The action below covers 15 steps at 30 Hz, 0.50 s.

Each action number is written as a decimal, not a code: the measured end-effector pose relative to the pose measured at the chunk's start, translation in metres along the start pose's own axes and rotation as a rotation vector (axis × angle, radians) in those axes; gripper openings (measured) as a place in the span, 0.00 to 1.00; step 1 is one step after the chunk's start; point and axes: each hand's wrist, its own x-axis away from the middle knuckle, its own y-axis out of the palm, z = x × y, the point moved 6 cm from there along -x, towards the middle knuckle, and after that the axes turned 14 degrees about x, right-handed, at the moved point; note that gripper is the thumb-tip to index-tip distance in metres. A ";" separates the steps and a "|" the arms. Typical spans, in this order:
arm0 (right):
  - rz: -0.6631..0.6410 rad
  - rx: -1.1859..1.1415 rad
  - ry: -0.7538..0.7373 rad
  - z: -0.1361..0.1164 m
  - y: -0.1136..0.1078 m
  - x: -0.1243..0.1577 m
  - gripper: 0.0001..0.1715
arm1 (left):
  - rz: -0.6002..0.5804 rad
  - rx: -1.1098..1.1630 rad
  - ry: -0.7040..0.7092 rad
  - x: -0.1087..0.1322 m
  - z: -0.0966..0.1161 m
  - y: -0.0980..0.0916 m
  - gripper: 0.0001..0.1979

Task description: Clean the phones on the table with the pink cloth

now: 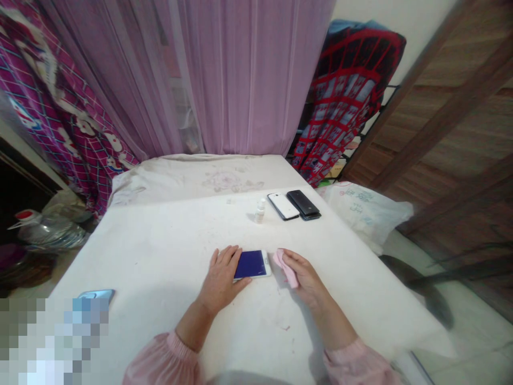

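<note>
A white smartphone (251, 264) with a dark blue screen lies flat on the white-covered table (168, 240). My left hand (224, 275) rests over its left end, fingers along the far edge and thumb along the near edge, gripping it. Just right of the phone, my right hand (303, 275) pinches a folded pink cloth (286, 267). The cloth is apart from the phone's right end. Beyond them stands a small white bottle (260, 210). Beside the bottle lie a white phone (283, 206) and black phones (303, 204), the black ones seemingly stacked.
A light blue phone (96, 295) lies at the table's left edge, partly blurred out. A large clear bottle (48, 232) stands left of the table. On the right are a white plastic bag (364, 211) and a wooden door (452, 133). Purple curtains (248, 75) hang behind.
</note>
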 end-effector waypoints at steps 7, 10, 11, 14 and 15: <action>-0.106 -0.117 0.128 -0.004 0.006 0.004 0.19 | 0.057 -0.006 0.014 0.006 -0.020 -0.001 0.38; -0.109 -0.079 0.129 -0.003 0.006 0.004 0.18 | 0.070 -0.018 0.041 0.009 -0.022 -0.002 0.37; -0.109 -0.063 0.131 -0.002 0.006 0.003 0.18 | 0.075 -0.021 0.050 0.010 -0.022 -0.002 0.36; -0.096 -0.035 0.128 0.001 0.007 0.002 0.19 | 0.088 -0.028 0.070 0.011 -0.021 -0.001 0.36; -0.084 -0.035 0.119 0.002 0.007 0.002 0.20 | 0.091 -0.029 0.073 0.011 -0.021 -0.001 0.36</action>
